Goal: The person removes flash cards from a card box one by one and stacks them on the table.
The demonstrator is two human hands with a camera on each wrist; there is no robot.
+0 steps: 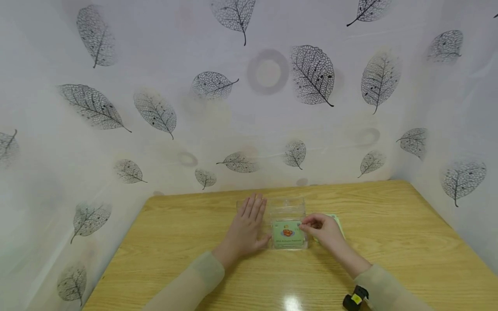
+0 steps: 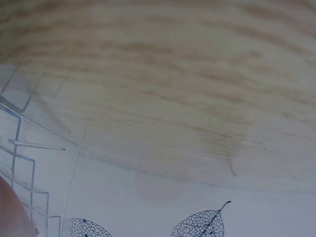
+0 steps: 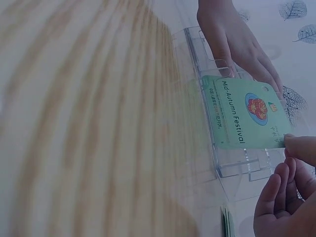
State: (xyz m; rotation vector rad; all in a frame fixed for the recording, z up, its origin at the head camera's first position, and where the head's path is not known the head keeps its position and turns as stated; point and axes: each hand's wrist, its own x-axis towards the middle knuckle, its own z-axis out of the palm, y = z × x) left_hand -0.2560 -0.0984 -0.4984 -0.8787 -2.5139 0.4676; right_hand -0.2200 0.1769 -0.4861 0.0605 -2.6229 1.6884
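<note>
A green card (image 3: 232,113) printed "Mid-Autumn Festival", with a plate of food pictured on it, is pinched at one corner between the thumb and fingers of my right hand (image 1: 326,230). The card lies over a compartment of a clear plastic tray (image 1: 287,211), overlapping its walls in the right wrist view. My left hand (image 1: 245,229) rests with straight fingers over the left part of the tray, its thumb near the card's left edge. In the left wrist view only a blurred bit of that hand shows beside the tray's stepped clear edges (image 2: 33,173).
More green cards (image 1: 337,222) lie on the wooden table (image 1: 186,224) just right of the tray, partly hidden behind my right hand. A leaf-patterned white cloth (image 1: 233,125) rises behind the table. A black device (image 1: 352,300) sits at my right sleeve.
</note>
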